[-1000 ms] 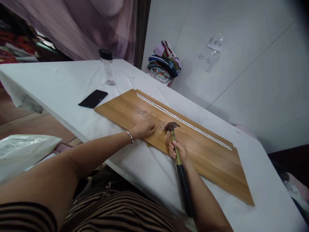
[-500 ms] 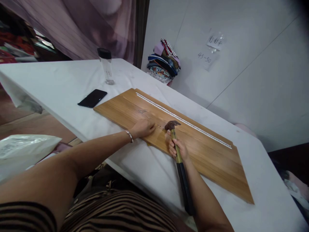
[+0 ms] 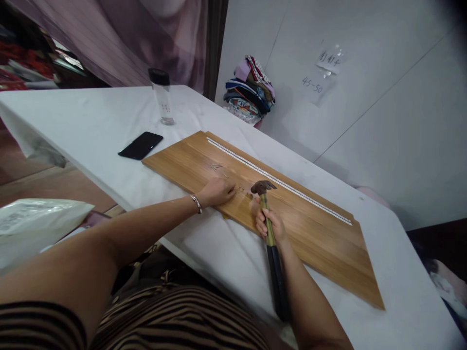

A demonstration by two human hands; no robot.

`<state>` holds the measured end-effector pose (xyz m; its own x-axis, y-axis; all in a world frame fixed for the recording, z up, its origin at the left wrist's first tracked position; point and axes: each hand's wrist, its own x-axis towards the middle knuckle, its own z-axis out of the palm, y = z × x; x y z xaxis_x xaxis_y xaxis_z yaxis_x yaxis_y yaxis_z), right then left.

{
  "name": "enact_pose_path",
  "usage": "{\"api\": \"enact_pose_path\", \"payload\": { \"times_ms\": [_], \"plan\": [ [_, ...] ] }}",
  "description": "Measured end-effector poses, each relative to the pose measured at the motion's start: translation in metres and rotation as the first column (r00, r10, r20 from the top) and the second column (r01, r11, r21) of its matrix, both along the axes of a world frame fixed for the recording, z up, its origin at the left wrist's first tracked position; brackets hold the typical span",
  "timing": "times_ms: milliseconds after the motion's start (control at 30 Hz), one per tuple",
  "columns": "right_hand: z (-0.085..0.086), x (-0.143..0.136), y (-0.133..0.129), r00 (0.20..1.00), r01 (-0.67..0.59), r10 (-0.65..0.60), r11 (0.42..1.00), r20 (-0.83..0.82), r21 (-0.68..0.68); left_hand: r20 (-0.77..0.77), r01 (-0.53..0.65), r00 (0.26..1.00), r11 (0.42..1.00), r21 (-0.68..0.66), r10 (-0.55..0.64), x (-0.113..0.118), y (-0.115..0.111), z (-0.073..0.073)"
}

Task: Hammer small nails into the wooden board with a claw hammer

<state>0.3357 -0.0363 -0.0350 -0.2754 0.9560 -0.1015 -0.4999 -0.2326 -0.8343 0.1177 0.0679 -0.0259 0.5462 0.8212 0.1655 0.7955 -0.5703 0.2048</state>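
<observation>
A wooden board (image 3: 314, 233) lies on the white-covered table. My right hand (image 3: 270, 224) is wrapped round the upper handle of a claw hammer (image 3: 269, 232), whose rusty head is just over the board. Closed and resting on the board is my left hand (image 3: 218, 191), left of the hammer head; whatever its fingers may hold is hidden. Several loose nails (image 3: 215, 167) lie on the board beyond my left hand. Small dark spots, too small to make out, run between that hand and the hammer head. Two white strips (image 3: 280, 182) stretch along the board's far side.
A black phone (image 3: 141, 145) lies left of the board on the table (image 3: 91, 121), with a clear bottle (image 3: 163, 99) behind it. Folded clothes (image 3: 250, 92) are stacked near the wall. A white plastic bag (image 3: 40, 218) is at the lower left.
The hammer head has moved slightly right, away from my left hand. My left hand stays closed in its place on the board. The camera view has shifted a little.
</observation>
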Motion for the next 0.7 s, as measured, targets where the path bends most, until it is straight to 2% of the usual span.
{"api": "enact_pose_path", "payload": {
  "times_ms": [567, 700],
  "plan": [
    [0.0034, -0.0013, -0.0023, 0.999, -0.025, 0.026, 0.999, 0.038, -0.021, -0.004, -0.005, 1.0, 1.0, -0.027, 0.004, 0.0009, -0.0032, 0.0051],
    [0.0035, -0.0015, -0.0044, 0.999, 0.002, -0.002, 1.0, 0.04, 0.02, 0.002, 0.005, 1.0, 1.0, -0.013, -0.005, 0.0004, -0.0027, 0.0033]
  ]
}}
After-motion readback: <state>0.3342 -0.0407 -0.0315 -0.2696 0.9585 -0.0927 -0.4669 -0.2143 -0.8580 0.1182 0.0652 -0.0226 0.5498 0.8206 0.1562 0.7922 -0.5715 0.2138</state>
